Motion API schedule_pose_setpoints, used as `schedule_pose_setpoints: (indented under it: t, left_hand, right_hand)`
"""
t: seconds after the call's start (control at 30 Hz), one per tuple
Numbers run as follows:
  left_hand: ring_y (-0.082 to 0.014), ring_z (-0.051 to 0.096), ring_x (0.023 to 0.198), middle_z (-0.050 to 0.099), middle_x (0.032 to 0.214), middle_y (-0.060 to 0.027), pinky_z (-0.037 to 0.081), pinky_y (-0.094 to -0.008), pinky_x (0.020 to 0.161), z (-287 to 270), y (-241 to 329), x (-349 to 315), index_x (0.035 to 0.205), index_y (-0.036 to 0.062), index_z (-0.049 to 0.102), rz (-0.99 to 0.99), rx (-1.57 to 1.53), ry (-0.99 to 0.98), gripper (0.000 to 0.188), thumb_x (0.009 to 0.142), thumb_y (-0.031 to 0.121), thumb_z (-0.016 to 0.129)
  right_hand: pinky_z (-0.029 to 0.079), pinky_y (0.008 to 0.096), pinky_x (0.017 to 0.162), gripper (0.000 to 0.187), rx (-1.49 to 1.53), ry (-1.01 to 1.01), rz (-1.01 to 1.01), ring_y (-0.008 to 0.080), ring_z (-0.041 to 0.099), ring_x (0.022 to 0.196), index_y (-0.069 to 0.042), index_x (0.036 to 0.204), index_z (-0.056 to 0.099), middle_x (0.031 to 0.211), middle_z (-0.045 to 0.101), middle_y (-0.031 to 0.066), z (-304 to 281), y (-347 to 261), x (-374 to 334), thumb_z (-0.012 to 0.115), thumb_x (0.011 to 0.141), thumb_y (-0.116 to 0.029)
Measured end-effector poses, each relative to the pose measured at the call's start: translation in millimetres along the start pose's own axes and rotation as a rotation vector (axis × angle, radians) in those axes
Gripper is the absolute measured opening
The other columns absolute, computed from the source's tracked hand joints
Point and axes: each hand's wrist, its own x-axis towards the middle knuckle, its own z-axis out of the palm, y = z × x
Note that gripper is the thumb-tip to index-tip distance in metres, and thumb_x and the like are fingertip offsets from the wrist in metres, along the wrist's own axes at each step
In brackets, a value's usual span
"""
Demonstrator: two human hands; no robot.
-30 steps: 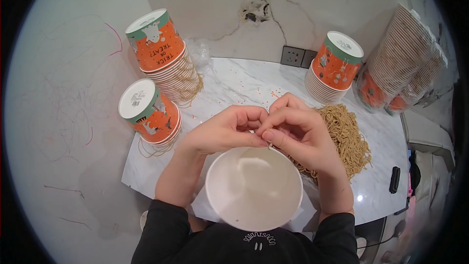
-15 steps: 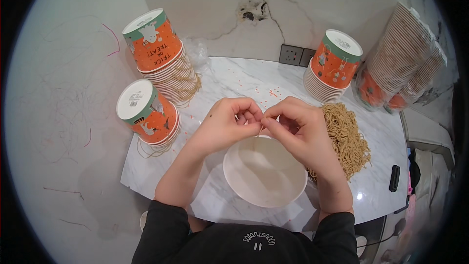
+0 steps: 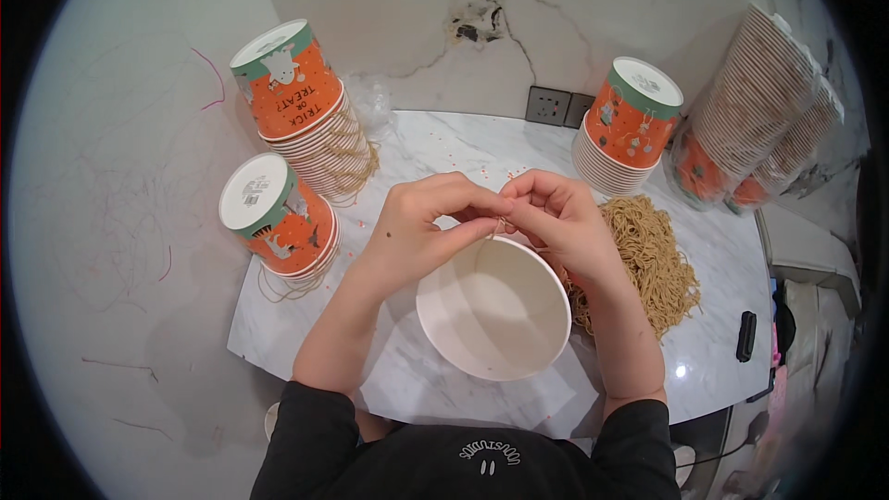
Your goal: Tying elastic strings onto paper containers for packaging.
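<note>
Close in, a plain white paper cup (image 3: pixel 493 307), mouth up and tilted toward the viewer, near the front edge of the marble table (image 3: pixel 444 143). Just above its far rim, left hand (image 3: pixel 421 222) and right hand (image 3: pixel 560 220) with fingertips pinched together on a thin tan string (image 3: pixel 501 225). Farther off, tan string pile (image 3: pixel 648 255) right, orange cup stacks (image 3: pixel 296 120) left, bare marble between.
</note>
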Motion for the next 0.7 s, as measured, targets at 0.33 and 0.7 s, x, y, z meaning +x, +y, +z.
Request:
schedule_pose_setpoints:
  t: [0.33, 0.7]
  left_hand:
    - [-0.0118, 0.072, 0.081, 0.074, 0.087, -0.0064, 0.058, -0.0237, 0.074, 0.3, 0.5, -2.6, 0.091, 0.0004, 0.076, -0.058, -0.064, 0.077, 0.009, 0.084, -0.004, 0.077]
    - [-0.0078, 0.069, 0.077, 0.072, 0.086, -0.0079, 0.053, -0.0202, 0.068, -17.4, 13.4, -12.4, 0.089, -0.0026, 0.064, -0.543, -0.576, 0.071, 0.012, 0.087, -0.001, 0.075]
  right_hand:
    - [0.052, 0.0288, 0.07, 0.011, -0.724, -0.015, -0.382, 0.0138, 0.065, 0.082, -0.002, 0.1, 0.069, 0.094, 0.068, 0.0058, -15.1, -23.7, -18.5, 0.071, 0.092, -0.009]
    - [0.052, 0.0249, 0.073, 0.013, -0.355, 0.001, -0.134, 0.0087, 0.065, 0.085, -0.003, 0.101, 0.079, 0.092, 0.072, 0.0041, 16.7, 4.1, -6.6, 0.076, 0.091, -0.01]
